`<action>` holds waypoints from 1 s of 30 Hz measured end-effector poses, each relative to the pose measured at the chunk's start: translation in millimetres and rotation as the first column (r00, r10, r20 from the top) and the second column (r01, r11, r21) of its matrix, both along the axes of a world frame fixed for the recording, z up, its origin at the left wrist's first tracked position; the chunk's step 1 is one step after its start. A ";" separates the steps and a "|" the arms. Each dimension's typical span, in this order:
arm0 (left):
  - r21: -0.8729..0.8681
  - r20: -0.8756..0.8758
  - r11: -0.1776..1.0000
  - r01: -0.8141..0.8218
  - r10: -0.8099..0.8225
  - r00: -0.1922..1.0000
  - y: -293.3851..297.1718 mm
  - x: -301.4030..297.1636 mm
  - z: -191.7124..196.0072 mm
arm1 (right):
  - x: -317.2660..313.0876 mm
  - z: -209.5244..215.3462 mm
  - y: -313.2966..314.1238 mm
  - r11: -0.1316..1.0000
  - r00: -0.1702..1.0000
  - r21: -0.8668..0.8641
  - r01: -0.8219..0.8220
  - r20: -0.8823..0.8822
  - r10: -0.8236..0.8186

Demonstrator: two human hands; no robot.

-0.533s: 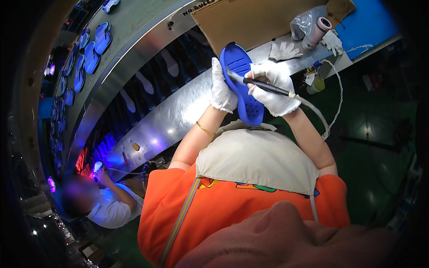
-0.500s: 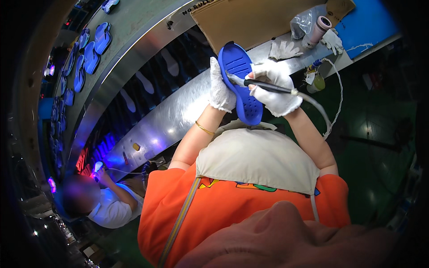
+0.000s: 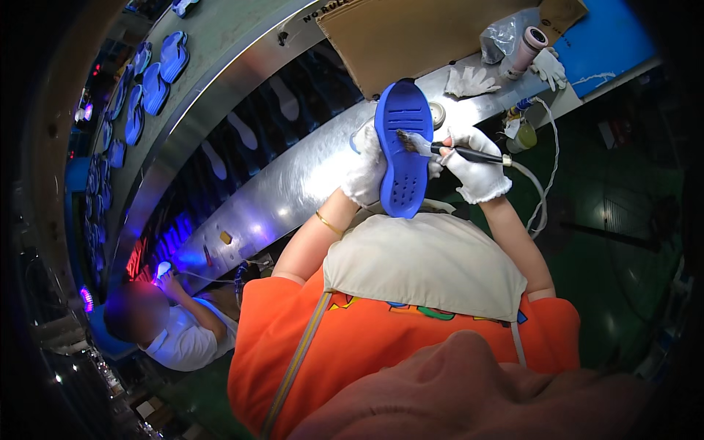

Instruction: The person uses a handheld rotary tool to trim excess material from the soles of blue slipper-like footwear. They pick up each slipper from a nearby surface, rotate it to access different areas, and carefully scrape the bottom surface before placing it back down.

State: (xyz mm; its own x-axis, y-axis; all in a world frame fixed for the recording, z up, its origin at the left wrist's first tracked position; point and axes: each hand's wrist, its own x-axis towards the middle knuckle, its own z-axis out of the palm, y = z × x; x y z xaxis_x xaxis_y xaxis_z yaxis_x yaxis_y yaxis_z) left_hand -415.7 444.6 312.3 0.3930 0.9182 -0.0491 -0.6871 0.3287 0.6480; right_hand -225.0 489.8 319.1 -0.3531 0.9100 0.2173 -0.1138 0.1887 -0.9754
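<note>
Sole (image 3: 405,165): long axis forward, holed end (image 3: 405,194) nearest apron (image 3: 424,253); left hand (image 3: 364,169) grips sole, right hand (image 3: 475,172) brush (image 3: 480,156).

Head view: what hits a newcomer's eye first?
The bright blue sole at upper centre, held by the gloved left hand, with a brush in the right hand over its face. Below it, the orange shirt under a pale bib. Blue footwear pieces line the upper left.
</note>
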 end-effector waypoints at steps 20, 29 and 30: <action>0.130 0.372 0.922 -0.366 0.297 0.880 44.6 -9.5 19.5 | -26.8 17.3 -2.0 0.967 0.981 0.201 -0.158 -0.075 0.176; 0.302 0.397 0.940 -0.157 0.026 0.918 55.3 -34.5 23.3 | -26.5 13.2 4.3 0.965 0.951 -0.097 -0.243 -0.221 0.217; 0.288 0.365 0.946 -0.146 0.033 0.930 56.3 -39.6 23.3 | -26.9 11.1 4.7 0.961 0.954 -0.058 -0.270 -0.155 0.258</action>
State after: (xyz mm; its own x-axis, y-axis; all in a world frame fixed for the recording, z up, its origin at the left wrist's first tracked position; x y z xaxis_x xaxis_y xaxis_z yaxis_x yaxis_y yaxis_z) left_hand -455.4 500.9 335.5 0.2479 0.8975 0.3647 -0.9050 0.0803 0.4177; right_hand -251.9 494.5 330.2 -0.5531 0.8046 0.2158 -0.2898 0.0571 -0.9554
